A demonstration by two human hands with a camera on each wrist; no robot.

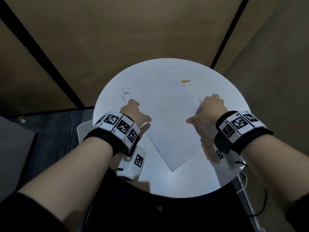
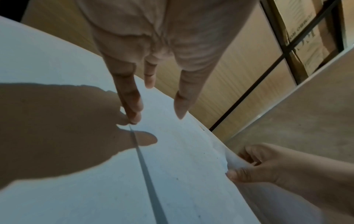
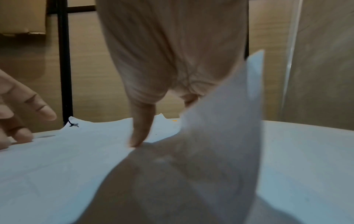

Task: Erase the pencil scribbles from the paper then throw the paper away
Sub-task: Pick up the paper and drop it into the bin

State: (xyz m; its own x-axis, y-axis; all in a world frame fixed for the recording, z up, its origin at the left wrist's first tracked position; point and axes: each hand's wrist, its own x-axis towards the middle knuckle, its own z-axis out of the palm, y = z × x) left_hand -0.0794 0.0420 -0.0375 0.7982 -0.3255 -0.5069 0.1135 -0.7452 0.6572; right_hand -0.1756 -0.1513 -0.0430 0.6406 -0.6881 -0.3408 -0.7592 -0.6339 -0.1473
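We're over the round white table (image 1: 167, 185) now, and the sheet of paper (image 1: 167, 124) lies across its middle with both our hands on it. By the look of it the erasing is done and we're gathering the sheet to throw it away; no bin shows in any view, so we can't say where it goes yet.

The right hand (image 1: 209, 111) has the livelier grip: the fingers are curled round the sheet's right edge and have peeled it up, so that edge stands in a curl beside the palm, while one fingertip (image 3: 137, 139) presses down on the flat part just inside the curl. The left hand (image 1: 133, 113) is at the opposite edge, fingers fairly straight and reaching down, two fingertips (image 2: 134, 115) pinching lightly at the paper's border; the thumb is hidden behind the sheet, so how firm that pinch is we can't tell.

To do this well, we should draw both grips toward each other so the sheet buckles up between them, then close on it. Thin paper slides on a smooth top, so the left grip must bite before the right one pulls.

Beyond the left grip, a torn, smudged corner (image 1: 126, 92) could rip further. Farther out past both grips lies a short orange pencil stub (image 1: 185, 81), well apart; we should leave it undisturbed.
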